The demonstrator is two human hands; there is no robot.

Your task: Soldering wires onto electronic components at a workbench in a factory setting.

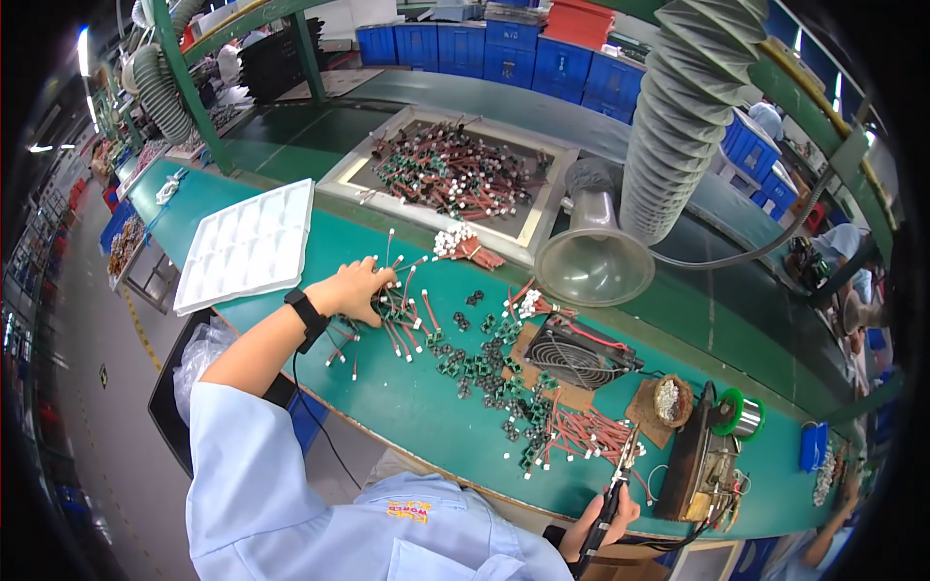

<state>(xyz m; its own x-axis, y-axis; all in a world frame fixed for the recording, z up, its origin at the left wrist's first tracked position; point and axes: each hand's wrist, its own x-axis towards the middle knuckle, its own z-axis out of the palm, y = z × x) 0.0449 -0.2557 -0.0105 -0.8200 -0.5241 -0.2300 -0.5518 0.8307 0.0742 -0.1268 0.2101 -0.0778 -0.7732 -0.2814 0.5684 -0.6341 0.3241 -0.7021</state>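
My left hand [355, 292] reaches over a loose group of small boards with red wires [402, 315] and white connectors. Its thumb and fingers are apart and curved over the nearest pieces. A black strap circles that wrist. At the lower right, my right hand [620, 517] is closed around the dark handle of a soldering iron [608, 504]. The iron's metal end points up and away, beside a bundle of red wires [591, 432] with white connectors. Between my hands lie many small dark and green parts [475, 363], scattered on the green bench.
A white compartment tray [250, 247] lies at left. Behind stands a framed tray [341, 186] heaped with wired boards. A clear extraction hood [596, 266] hangs on a grey duct. Near the right hand are a black fan [581, 353], a solder spool [741, 416] and a soldering station [697, 465].
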